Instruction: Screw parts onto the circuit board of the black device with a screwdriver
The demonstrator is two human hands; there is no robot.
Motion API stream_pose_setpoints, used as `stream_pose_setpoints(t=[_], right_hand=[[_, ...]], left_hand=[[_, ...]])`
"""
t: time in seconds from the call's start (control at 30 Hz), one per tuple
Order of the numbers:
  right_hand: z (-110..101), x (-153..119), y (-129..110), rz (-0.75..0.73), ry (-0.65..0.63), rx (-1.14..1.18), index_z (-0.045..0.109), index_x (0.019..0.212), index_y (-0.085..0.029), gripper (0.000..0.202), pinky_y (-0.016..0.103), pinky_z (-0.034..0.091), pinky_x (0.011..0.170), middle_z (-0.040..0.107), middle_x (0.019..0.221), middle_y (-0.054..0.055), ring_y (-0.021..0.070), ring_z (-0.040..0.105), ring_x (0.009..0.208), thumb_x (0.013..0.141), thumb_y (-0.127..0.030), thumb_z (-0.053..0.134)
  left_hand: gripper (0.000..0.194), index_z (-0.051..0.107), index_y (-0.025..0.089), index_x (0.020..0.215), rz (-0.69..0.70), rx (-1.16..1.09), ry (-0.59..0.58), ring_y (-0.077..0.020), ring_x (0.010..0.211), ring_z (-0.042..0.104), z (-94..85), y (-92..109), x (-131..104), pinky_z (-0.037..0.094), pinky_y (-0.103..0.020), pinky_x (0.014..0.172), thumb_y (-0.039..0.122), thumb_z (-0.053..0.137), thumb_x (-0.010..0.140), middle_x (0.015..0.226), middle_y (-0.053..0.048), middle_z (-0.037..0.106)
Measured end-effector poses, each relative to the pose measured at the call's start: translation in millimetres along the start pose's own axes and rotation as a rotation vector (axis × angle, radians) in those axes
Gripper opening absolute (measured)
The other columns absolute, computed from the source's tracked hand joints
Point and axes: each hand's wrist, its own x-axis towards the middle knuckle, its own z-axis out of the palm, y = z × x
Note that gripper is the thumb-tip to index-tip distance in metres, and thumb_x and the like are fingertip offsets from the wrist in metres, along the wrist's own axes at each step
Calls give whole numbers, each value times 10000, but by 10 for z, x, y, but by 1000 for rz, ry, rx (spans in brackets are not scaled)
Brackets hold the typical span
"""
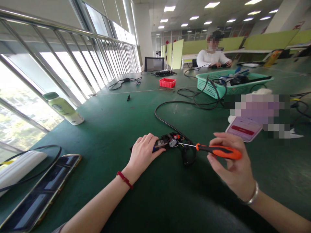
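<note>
left fingers grip the black device by its casing, likely sturdier than the fragile-looking exposed end; right fingers pinch the stiff screwdriver's handle.

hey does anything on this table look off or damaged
Yes, the device under your left hand looks opened up: its inner parts show where the screwdriver in your right hand reaches in. That may be deliberate rather than damage. The black cable also lies in loose loops. I can't see any spill.
</note>
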Motion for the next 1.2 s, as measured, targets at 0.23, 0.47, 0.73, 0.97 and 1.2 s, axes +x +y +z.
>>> stream_pose_setpoints(t=[0.23,0.47,0.73,0.97,1.2], right_hand=[[-21,-23,-10,110,-129,9,543,900,-231,112,212,442,404,494,547,-58,94,512,428,795,-211,577],[30,4,12,-16,25,82,410,1161,-246,530,299,539,611,541,862,14,161,597,728,691,-104,608],[8,-38,-32,104,-120,48,514,992,-232,215,218,397,383,449,568,-66,82,438,400,790,-167,553],[-4,2,-5,12,-60,-22,481,1060,-229,350,273,506,569,540,788,0,142,580,647,735,-158,589],[-37,-23,-84,104,-173,-13,530,905,-233,101,197,391,377,500,538,-62,82,456,399,810,-206,549]], left_hand=[[313,551,142,968,2,-4,2,-185,772,550,0,0,-1,436,-318,666,414,580,817,925,-55,579],[293,551,149,955,-1,-11,4,-179,756,548,-4,1,-7,430,-310,650,401,593,811,914,-48,582],[290,547,155,961,3,-22,16,-181,761,548,4,-10,-8,430,-315,652,408,573,822,921,-51,582],[288,548,156,958,0,-3,6,-184,766,554,-2,-7,-6,430,-313,656,406,580,818,920,-52,582],[304,546,147,970,-1,-2,-5,-188,776,551,-4,1,-2,435,-318,667,411,574,822,925,-58,579]])
